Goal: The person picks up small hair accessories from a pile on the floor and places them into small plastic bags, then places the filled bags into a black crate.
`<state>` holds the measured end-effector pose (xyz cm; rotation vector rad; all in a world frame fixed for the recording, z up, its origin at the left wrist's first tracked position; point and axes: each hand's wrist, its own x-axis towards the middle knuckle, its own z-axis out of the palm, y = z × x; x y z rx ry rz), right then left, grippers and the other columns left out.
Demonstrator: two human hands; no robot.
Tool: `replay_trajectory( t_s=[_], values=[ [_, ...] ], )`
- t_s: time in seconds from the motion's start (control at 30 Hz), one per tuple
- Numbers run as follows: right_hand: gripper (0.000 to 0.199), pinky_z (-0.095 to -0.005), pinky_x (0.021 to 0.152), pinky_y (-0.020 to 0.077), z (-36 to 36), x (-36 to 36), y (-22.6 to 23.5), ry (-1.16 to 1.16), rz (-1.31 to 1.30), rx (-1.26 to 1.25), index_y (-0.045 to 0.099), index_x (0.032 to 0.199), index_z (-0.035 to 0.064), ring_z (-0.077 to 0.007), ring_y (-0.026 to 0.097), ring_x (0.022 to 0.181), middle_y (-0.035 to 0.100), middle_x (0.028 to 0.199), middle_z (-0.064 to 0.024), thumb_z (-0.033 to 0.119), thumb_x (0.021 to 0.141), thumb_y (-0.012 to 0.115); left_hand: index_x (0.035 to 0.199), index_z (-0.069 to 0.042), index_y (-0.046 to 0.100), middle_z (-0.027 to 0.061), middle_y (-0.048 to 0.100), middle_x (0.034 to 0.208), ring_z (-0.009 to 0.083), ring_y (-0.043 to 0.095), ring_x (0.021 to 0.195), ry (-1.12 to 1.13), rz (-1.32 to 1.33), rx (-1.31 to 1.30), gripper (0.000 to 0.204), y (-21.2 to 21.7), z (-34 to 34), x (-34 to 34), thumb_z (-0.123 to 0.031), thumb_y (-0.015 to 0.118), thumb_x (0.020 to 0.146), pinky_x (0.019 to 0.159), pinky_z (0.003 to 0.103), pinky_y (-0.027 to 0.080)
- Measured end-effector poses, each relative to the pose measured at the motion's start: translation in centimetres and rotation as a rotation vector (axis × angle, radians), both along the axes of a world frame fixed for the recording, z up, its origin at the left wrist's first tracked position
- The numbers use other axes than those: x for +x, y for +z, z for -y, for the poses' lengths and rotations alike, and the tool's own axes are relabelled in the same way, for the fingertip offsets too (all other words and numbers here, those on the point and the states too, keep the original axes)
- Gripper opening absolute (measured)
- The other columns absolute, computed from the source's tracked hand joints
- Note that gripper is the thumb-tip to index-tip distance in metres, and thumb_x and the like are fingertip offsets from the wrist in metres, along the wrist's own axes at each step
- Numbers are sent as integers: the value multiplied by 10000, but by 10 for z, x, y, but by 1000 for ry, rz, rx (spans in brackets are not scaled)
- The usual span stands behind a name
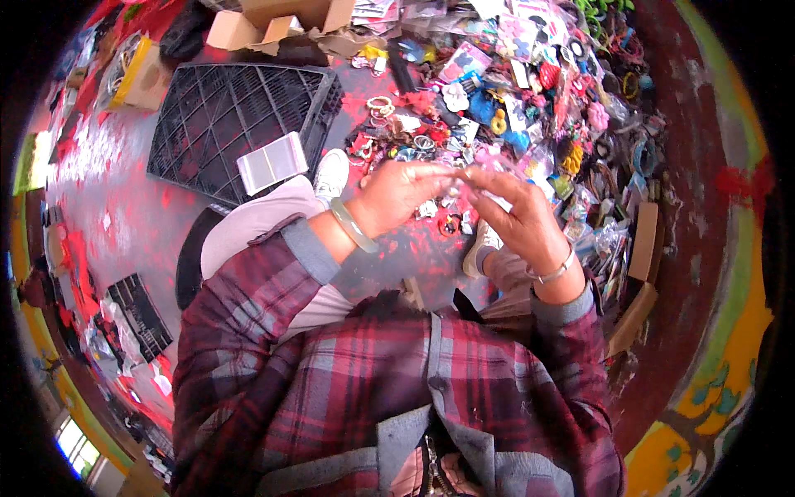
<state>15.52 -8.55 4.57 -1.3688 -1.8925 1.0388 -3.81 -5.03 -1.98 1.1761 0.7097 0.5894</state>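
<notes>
My left hand point(396, 197), with a pale bangle at its wrist, reaches in front of my body with its fingertips pinched. Facing it, my right hand point(522, 217) wears a silver bracelet and has its thumb and fingers drawn together. The fingertips of both hands meet over the pile of small goods point(497, 99). Something thin, pale and perhaps see-through seems to be between them, but it is too blurred to name. By my left knee, a stack of clear plastic sleeves point(272, 163) with a band across it lies on an upturned black plastic crate point(224, 116).
Trinkets, hair ties and packets heap up ahead and to the right. Cardboard flaps point(644, 240) edge the heap on the right. An open cardboard box point(286, 25) stands beyond the crate, another box point(137, 74) at far left. A black slatted piece point(139, 316) lies on the red-flecked floor.
</notes>
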Motion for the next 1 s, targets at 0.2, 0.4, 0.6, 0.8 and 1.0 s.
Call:
replay_trajectory(
  t_s=[0.2, 0.4, 0.6, 0.8, 1.0],
  values=[
    [243, -320, 795, 448, -17, -9, 20, -249, -41, 489, 594, 985, 26, -274, 579, 920, 603, 971, -142, 30, 743, 583, 1083, 32, 542, 109, 592, 1030, 164, 568, 942, 130, 134, 91, 300, 35, -31, -17, -190, 439, 909, 849, 294, 442],
    [209, -308, 797, 446, -50, 1, 7, -376, 43, 606, 612, 951, 49, -260, 582, 910, 613, 950, -121, 42, 753, 545, 1108, 63, 500, 169, 552, 1095, 226, 521, 1055, 357, 283, 89, 325, 69, -46, -46, -181, 450, 900, 937, 333, 392],
    [233, -360, 765, 472, -101, 38, -147, -471, 392, -84, 645, 939, 156, -296, 592, 869, 617, 940, -127, 233, 773, 501, 1121, 85, 479, 217, 527, 1119, 274, 504, 1081, 432, 289, 164, 331, 88, -44, -61, -161, 427, 905, 950, 345, 379],
    [167, -368, 715, 496, -47, 93, -372, -164, 829, -269, 640, 815, 83, -274, 606, 825, 618, 879, -114, 183, 691, 590, 1130, 79, 474, 230, 522, 1122, 281, 497, 1089, 342, 310, 57, 321, 84, -46, -47, -143, 410, 908, 945, 348, 383],
    [337, -388, 808, 437, -38, 30, -371, -603, 496, -158, 614, 1003, 137, -319, 541, 934, 589, 926, -154, 254, 689, 638, 1119, 83, 478, 244, 516, 1124, 287, 499, 1086, 365, 175, 38, 319, 75, -48, -47, -146, 406, 909, 932, 348, 395]
  ],
)
